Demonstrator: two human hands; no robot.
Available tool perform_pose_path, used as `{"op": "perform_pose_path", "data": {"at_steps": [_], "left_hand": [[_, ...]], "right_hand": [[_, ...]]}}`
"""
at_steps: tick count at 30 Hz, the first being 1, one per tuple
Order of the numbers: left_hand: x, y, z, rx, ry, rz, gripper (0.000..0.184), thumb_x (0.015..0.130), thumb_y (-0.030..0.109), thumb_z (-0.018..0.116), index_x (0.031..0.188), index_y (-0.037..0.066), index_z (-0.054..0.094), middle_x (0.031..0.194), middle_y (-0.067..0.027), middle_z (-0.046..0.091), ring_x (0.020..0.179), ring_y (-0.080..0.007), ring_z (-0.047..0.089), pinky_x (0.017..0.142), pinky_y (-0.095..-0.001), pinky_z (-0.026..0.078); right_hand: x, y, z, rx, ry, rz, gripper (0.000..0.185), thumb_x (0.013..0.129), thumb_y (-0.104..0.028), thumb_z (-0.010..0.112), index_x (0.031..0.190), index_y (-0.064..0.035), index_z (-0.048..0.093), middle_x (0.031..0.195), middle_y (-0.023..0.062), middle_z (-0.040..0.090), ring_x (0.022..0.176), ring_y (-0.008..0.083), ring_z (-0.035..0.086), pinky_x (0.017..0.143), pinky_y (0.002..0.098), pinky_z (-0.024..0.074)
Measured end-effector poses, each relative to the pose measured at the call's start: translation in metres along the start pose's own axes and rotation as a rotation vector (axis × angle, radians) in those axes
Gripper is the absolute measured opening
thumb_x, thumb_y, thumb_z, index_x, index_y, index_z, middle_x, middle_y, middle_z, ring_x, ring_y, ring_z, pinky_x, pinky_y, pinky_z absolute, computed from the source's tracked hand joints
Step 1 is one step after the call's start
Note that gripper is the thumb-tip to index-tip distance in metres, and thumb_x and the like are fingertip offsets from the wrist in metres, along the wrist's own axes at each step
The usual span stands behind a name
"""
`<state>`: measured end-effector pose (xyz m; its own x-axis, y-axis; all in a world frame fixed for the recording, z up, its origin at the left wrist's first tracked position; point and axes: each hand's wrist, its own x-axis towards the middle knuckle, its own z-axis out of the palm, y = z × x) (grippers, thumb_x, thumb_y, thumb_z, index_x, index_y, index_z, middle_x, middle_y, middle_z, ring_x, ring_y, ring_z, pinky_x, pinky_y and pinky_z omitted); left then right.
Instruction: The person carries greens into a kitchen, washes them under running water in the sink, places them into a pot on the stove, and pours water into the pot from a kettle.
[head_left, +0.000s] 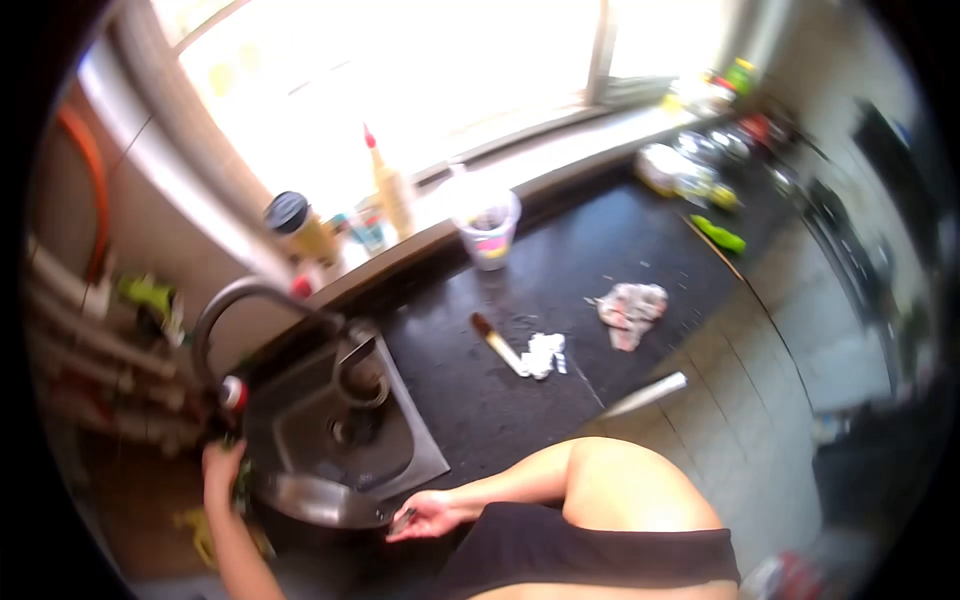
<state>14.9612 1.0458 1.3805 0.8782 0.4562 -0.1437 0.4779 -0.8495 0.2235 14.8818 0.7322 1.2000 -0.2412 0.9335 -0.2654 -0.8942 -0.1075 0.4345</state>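
Observation:
My right hand (428, 515) is closed round the short dark handle of a metal pan (322, 502). The pan is tilted at the near edge of the steel sink (428, 462), with its shiny side showing. At the sink's left side is my left hand (222, 462), its fingers curled around something dark and greenish that blur hides. Just above that hand stands a small red-and-white item (233, 392). A curved faucet (250, 288) arches over the basin, where a metal cup-like vessel (362, 382) lies.
On the dark counter (430, 400) are a brush (497, 342), a crumpled white wad (545, 355), a stained cloth (632, 312) and a clear plastic tub (487, 225). A dark-lidded jar (298, 228) and a red-tipped bottle (390, 190) line the sill. A white stick-like object (648, 393) juts past the counter's edge.

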Motion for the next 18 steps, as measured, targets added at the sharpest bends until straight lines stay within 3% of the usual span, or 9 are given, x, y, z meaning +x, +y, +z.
{"op": "perform_pose_path", "data": {"at_steps": [1, 2, 4, 6, 8, 10, 13, 16, 18], "left_hand": [[-0.002, -0.023, 0.006, -0.312, -0.015, 0.019, 0.024, 0.073, 0.019, 0.066, 0.082, -0.003, 0.062, 0.074, -0.0105, 0.064, 0.065, -0.0172, 0.058, 0.063, -0.0332, 0.045], [0.002, -0.044, 0.006, -0.319, -0.077, -0.021, 0.017, 0.075, 0.012, 0.064, 0.081, -0.004, 0.061, 0.071, -0.0052, 0.061, 0.065, -0.0111, 0.051, 0.061, -0.0302, 0.043], [-0.004, -0.056, -0.003, -0.327, -0.082, 0.040, 0.017, 0.077, 0.013, 0.063, 0.079, -0.004, 0.060, 0.069, -0.0030, 0.059, 0.064, -0.0103, 0.048, 0.060, -0.0287, 0.042], [0.009, -0.088, 0.005, -0.160, 0.020, 0.233, 0.019, 0.074, 0.013, 0.064, 0.079, -0.005, 0.059, 0.067, -0.0134, 0.060, 0.060, -0.0197, 0.053, 0.061, -0.0326, 0.044], [-0.037, -0.035, -0.002, 0.015, 0.467, 0.376, 0.022, 0.071, 0.013, 0.065, 0.078, -0.005, 0.056, 0.067, -0.0198, 0.056, 0.060, -0.0310, 0.053, 0.060, -0.0361, 0.043], [-0.066, 0.021, -0.010, -0.110, 0.402, 0.470, 0.024, 0.072, 0.014, 0.065, 0.073, -0.006, 0.051, 0.064, -0.0197, 0.052, 0.059, -0.0363, 0.048, 0.057, -0.0389, 0.040], [-0.101, 0.095, 0.012, -0.325, 0.428, 0.727, 0.025, 0.077, 0.015, 0.063, 0.072, -0.003, 0.047, 0.067, -0.0167, 0.047, 0.062, -0.0324, 0.045, 0.059, -0.0390, 0.037], [-0.154, 0.184, 0.061, -0.415, 0.245, 1.051, 0.023, 0.074, 0.017, 0.065, 0.077, 0.000, 0.050, 0.074, -0.0148, 0.050, 0.068, -0.0308, 0.049, 0.063, -0.0383, 0.039], [-0.172, 0.214, 0.105, -0.049, -0.230, 1.151, 0.046, 0.059, 0.022, 0.076, 0.093, 0.000, 0.053, 0.094, -0.0166, 0.050, 0.088, -0.0332, 0.052, 0.074, -0.0393, 0.043]], "right_hand": [[0.013, -0.003, -0.008, 0.006, -0.121, 0.059, 0.022, 0.085, -0.007, 0.037, 0.090, 0.0099, 0.049, 0.091, 0.0244, 0.058, 0.090, 0.0347, 0.060, 0.074, 0.0332, 0.0541], [0.024, -0.002, -0.007, -0.014, 0.016, -0.009, 0.021, 0.083, -0.008, 0.040, 0.089, 0.0093, 0.050, 0.081, 0.0226, 0.059, 0.082, 0.0339, 0.062, 0.069, 0.0358, 0.0554], [0.014, 0.008, 0.018, -0.173, 0.212, -0.190, 0.021, 0.081, -0.007, 0.043, 0.092, 0.0089, 0.051, 0.078, 0.0219, 0.059, 0.074, 0.0314, 0.063, 0.062, 0.0360, 0.0560], [0.017, 0.010, 0.013, -0.503, 0.288, -0.499, 0.021, 0.079, -0.010, 0.045, 0.084, 0.0060, 0.056, 0.076, 0.0176, 0.060, 0.067, 0.0257, 0.063, 0.057, 0.0328, 0.0547], [-0.005, 0.027, 0.028, -0.847, 0.491, -0.765, 0.025, 0.082, -0.015, 0.042, 0.081, 0.0037, 0.059, 0.082, 0.0130, 0.062, 0.069, 0.0207, 0.062, 0.060, 0.0293, 0.0539], [-0.020, 0.036, 0.026, -0.873, 0.571, -0.920, 0.029, 0.083, -0.018, 0.042, 0.078, 0.0036, 0.060, 0.075, 0.0106, 0.061, 0.062, 0.0186, 0.060, 0.055, 0.0318, 0.0526], [-0.055, 0.060, 0.019, -0.806, 0.628, -1.089, 0.032, 0.084, -0.019, 0.039, 0.072, 0.0035, 0.057, 0.070, 0.0107, 0.059, 0.061, 0.0197, 0.059, 0.055, 0.0324, 0.0528], [-0.101, 0.091, 0.003, -0.755, 0.690, -1.236, 0.032, 0.084, -0.017, 0.037, 0.068, 0.0038, 0.055, 0.071, 0.0118, 0.058, 0.062, 0.0192, 0.058, 0.055, 0.0335, 0.0530], [-0.131, 0.109, -0.023, -0.692, 0.694, -1.341, 0.032, 0.084, -0.018, 0.037, 0.065, 0.0022, 0.054, 0.070, 0.0108, 0.057, 0.061, 0.0185, 0.057, 0.055, 0.0337, 0.0533]]}}
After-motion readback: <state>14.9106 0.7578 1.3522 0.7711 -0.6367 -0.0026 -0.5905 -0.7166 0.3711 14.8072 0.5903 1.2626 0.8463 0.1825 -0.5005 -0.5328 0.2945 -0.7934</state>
